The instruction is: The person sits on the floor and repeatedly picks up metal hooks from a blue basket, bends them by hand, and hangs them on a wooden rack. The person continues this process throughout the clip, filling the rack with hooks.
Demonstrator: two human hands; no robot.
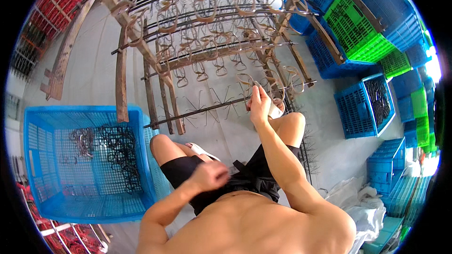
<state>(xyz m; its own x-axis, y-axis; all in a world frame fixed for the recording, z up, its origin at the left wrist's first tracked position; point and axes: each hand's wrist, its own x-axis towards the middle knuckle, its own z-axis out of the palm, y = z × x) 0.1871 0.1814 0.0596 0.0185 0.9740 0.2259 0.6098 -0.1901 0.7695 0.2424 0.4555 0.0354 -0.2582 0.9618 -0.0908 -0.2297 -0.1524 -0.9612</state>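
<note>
A dark rod [214, 107] with thin wire prongs lies across in front of my knees. Brown looped frames, eyewear-like in shape, sit towards its right end. My right hand [260, 107] is closed in a pinch at one brown looped frame [246, 81], beside the rod. Over my lap my left hand [210, 175] is raised and smeared by motion. Its fingers look curled, but whether anything is in them is hidden. Ahead stands a wooden rack [121, 73] carrying several dark rods hung with similar brown frames.
To the left is a large blue mesh crate [84, 210] with dark, thin looped pieces inside. A smaller blue crate [349, 110] of dark pieces stands on the right, near stacked blue and green crates [351, 28]. Clear plastic sheeting [372, 214] lies lower right.
</note>
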